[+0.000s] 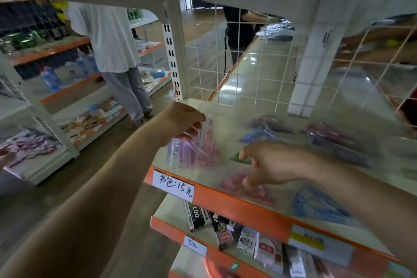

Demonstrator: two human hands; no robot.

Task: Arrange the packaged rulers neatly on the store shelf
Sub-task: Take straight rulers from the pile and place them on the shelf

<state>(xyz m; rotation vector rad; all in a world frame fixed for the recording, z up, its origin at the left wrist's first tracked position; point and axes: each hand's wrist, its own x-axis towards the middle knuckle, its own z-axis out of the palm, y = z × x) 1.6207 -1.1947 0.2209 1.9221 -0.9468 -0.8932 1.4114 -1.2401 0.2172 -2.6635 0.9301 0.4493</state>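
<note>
Currently held: one clear pink ruler packet (194,146), pinched at its top edge by the left hand (182,121) and lifted above the shelf's left front corner. Right hand (277,165): fingers spread downward, tips on a second pink packet (248,187) lying flat at the front edge; blur hides whether it grips. Green item (240,158) just beside its thumb.

Loose on the shelf (230,124): blue packet (258,134), purple packet (269,122) behind it, larger blue packet (316,206) at front right.

Shelf pale and glossy, with an orange front lip bearing a handwritten price label (173,185); wire mesh (225,56) at the back. Small boxes (225,230) on the tier below. Aisle at left: a person in a white shirt (108,36) at another rack.
</note>
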